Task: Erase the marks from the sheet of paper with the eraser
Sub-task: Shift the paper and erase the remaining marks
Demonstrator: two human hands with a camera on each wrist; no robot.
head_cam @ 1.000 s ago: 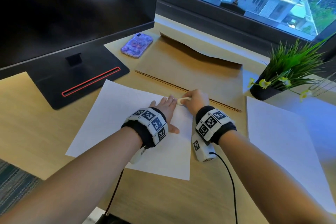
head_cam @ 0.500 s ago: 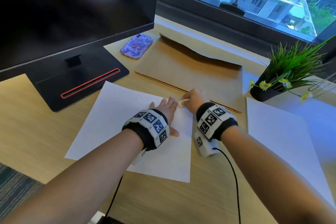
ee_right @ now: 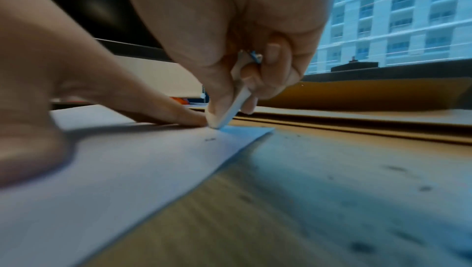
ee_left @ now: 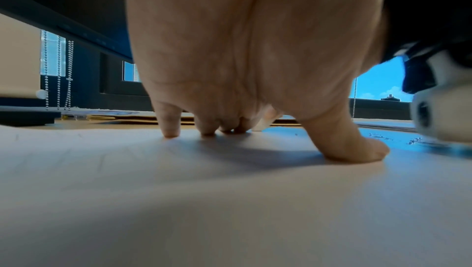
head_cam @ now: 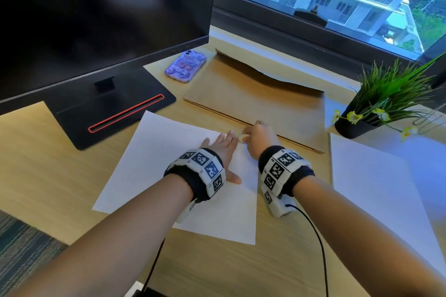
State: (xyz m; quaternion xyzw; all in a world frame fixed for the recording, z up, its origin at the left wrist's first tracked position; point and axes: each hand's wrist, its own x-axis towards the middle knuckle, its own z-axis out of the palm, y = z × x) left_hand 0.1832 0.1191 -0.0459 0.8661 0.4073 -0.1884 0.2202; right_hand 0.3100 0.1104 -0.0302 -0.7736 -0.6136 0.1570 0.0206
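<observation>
— What are the fingers doing?

— The right hand [ee_right: 230, 29] pinches the eraser [ee_right: 236, 105] between thumb and curled fingers, tilted, with its lower tip pressed on the sheet of paper [head_cam: 154, 166] close to the far right corner. The left hand [head_cam: 223, 146] lies flat, fingers straight and spread a little, fingertips [ee_left: 169, 130] and thumb pressing the sheet down just beside the eraser.

— Any marks there?

— A small dark speck sits on the paper near the eraser tip in the right wrist view; faint lines show farther left in the head view, too pale to read. Dark crumbs lie on the desk [head_cam: 48, 171] by the sheet's right edge.

— And round about?

— Past the hands lies a brown envelope [head_cam: 260, 103], a phone [head_cam: 185, 67] in a purple case beside it, and a monitor [head_cam: 96, 12] on its black stand at the left. A potted plant [head_cam: 376, 103] stands at the right, with another white sheet [head_cam: 376, 188] in front of it.
</observation>
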